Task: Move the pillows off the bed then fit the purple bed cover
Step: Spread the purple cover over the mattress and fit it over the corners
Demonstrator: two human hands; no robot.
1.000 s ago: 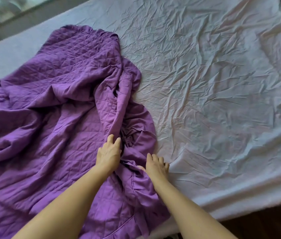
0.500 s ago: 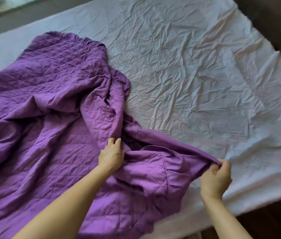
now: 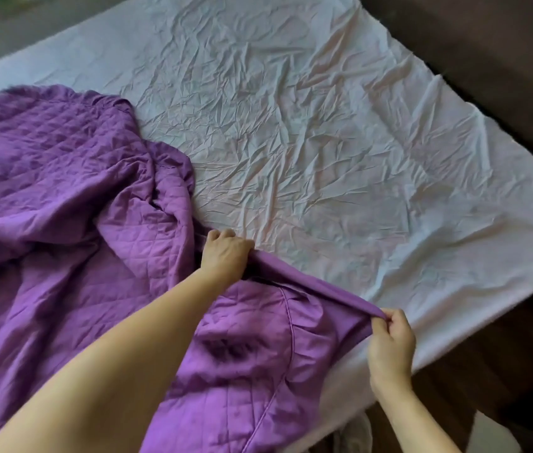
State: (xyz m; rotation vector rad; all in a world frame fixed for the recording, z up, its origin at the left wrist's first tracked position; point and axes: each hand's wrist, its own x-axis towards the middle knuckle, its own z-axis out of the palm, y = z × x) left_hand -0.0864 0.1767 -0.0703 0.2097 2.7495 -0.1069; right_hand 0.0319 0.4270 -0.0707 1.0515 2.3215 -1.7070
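Note:
A quilted purple bed cover (image 3: 62, 217) lies bunched over the left half of the bed (image 3: 324, 132), which wears a wrinkled white sheet. My left hand (image 3: 224, 253) grips the cover's plain border near the bed's middle. My right hand (image 3: 391, 341) pinches the same border further right, close to the bed's near edge. The border is stretched taut between the two hands. No pillows are in view.
Dark wooden floor (image 3: 503, 338) runs along the bed's right and near sides. A dark surface (image 3: 487, 44) borders the bed at the upper right. A pale object (image 3: 356, 433) shows on the floor by the near edge.
Both hands took hold of the cover's border. My right hand pulled it out to the right, and my left hand slid up along the edge. The view swung right.

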